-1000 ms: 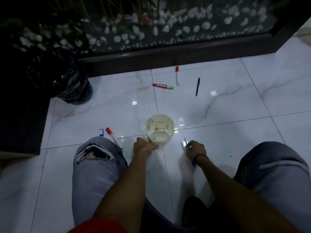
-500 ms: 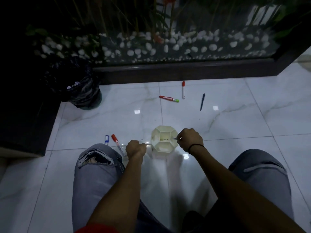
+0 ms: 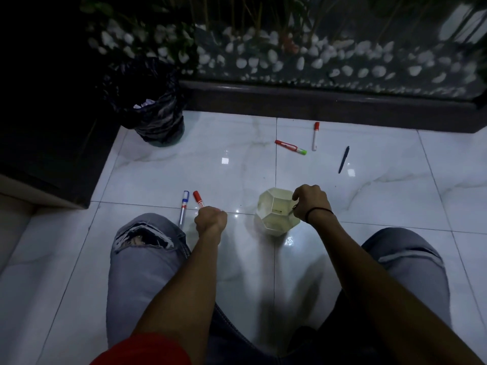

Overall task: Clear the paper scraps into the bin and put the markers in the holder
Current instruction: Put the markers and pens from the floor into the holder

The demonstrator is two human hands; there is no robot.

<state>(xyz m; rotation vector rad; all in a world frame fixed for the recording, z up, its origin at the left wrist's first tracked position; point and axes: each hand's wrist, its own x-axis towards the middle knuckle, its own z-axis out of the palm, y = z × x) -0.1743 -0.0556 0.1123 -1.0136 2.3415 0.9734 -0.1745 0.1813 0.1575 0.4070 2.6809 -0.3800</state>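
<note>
White tiles: right fingers (image 3: 299, 194) pinch a pen (image 3: 291, 212) over holder (image 3: 276, 217); left fingers (image 3: 216, 213) curl on red marker (image 3: 199, 201).

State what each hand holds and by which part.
The left hand grips the red-capped marker by its lower barrel. The right hand pinches a thin pen over the holder; the part held is hidden by its fingers.

We have a single head-worn view, looking forward and steeply down over our own knees at the tiled floor (image 3: 237, 159). Both forearms run up from the bottom edge; the left hand (image 3: 210, 219) and right hand (image 3: 311, 204) sit near mid-frame, close to the lens. Just beyond the fingers (image 3: 299, 197) lies open floor, and farther still, at the top edge, the pebble bed (image 3: 290, 59). Wide-angle bowing curves the tile seams.
</note>
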